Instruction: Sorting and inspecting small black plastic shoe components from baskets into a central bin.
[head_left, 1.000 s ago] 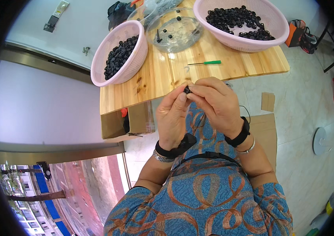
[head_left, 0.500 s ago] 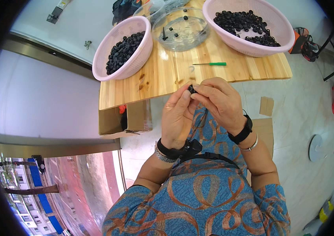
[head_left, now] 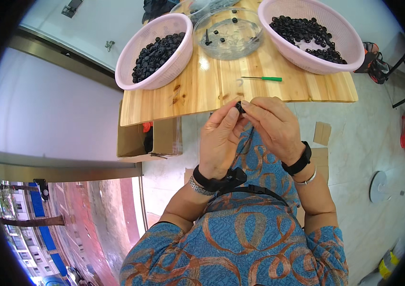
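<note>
A small round black part [head_left: 240, 107] sits pinched between my two hands, just off the near edge of the wooden table. My left hand [head_left: 220, 134] grips it from the left with thumb and forefinger. From the other side, the thumb and fingertips of my right hand [head_left: 274, 125] close on the same part. Fingers cover much of it, so its exact kind cannot be told. Beyond my hands a green-handled screwdriver [head_left: 271, 79] lies on the table [head_left: 212, 90], its shaft pointing left.
Pink baskets of black parts stand on the table, one at the left [head_left: 181, 62] and one at the right [head_left: 302, 59]. Between them is a clear plastic tray [head_left: 231, 53] with a few black pieces. Below the table's left side stands a cardboard box [head_left: 168, 138].
The view has shifted slightly, so the table and baskets appear a little displaced. Both hands keep their pinch on the black part, with little change in the fingers.
</note>
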A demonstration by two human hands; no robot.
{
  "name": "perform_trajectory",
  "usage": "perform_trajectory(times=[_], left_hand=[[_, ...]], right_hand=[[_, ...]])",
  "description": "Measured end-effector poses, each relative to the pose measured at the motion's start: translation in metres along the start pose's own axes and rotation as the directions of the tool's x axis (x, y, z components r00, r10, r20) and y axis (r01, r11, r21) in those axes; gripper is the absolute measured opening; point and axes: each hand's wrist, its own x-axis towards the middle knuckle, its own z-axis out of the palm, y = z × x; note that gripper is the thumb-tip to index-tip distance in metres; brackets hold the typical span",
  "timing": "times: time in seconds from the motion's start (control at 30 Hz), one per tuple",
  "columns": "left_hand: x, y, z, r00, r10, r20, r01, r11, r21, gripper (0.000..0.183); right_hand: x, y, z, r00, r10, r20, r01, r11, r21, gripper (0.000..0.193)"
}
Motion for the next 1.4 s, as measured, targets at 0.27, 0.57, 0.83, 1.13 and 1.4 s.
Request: perform_trajectory(times=[0.27, 0.57, 0.83, 1.13, 1.4], left_hand=[[0.002, 0.001, -0.004, 0.999, -0.030, 0.044, 0.029, 0.999, 0.034, 0.027], [-0.001, 0.004, -0.004, 0.993, -0.032, 0.113, 0.013, 0.985, 0.170, 0.023], [0.001, 0.000, -0.005, 0.994, -0.072, 0.085, 0.063, 0.991, 0.114, 0.016], [0.008, 0.003, -0.006, 0.978, -0.161, 0.131, 0.165, 0.986, -0.023, 0.017], [0.027, 0.073, -0.016, 0.987, 0.152, 0.049, -0.158, 0.972, 0.171, 0.018]], right_hand=[[0.010, 0.008, -0.007, 0.996, -0.005, 0.092, -0.002, 0.997, 0.082, 0.019], [0.023, 0.006, -0.029, 0.867, 0.275, 0.415, -0.398, 0.884, 0.245, 0.026], [0.020, 0.018, -0.020, 0.888, 0.103, 0.448, -0.184, 0.973, 0.141, 0.020], [0.031, 0.024, -0.028, 0.848, 0.152, 0.507, -0.271, 0.947, 0.169, 0.025], [0.025, 0.028, -0.037, 0.788, 0.353, 0.505, -0.568, 0.732, 0.376, 0.024]])
